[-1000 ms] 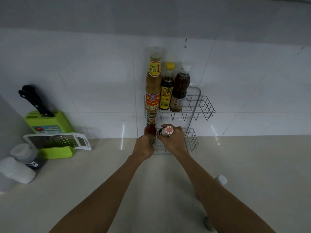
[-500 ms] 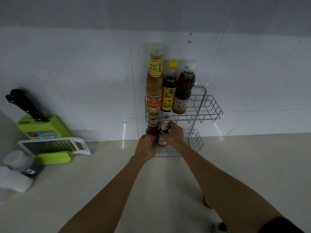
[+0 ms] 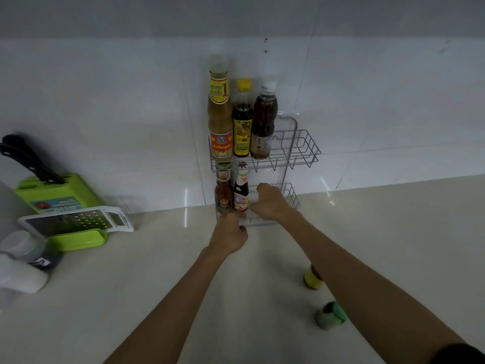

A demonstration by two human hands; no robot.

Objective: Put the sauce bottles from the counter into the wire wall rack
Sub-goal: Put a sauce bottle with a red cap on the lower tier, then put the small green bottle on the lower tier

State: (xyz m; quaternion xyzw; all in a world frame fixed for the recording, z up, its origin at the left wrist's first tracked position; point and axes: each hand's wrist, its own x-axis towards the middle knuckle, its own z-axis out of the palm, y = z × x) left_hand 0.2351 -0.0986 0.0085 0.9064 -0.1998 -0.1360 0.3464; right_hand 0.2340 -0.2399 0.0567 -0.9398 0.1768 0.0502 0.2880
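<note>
Two bottles point(image 3: 232, 191) upright in lower rack point(image 3: 290, 199); right hand point(image 3: 270, 203) half-curled, empty, beside them; left hand point(image 3: 231, 236) fisted, empty.

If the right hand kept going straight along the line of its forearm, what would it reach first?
Probably the wire of the rack's lower basket, then the tiled wall behind it. The right hand already sits at the basket front, just right of the dark bottle; depth is unclear.

Lower basket point(image 3: 291, 198) right half stood free; two small bottles point(image 3: 232, 193) filled its left. Upper basket point(image 3: 304, 148) right side open too.
</note>
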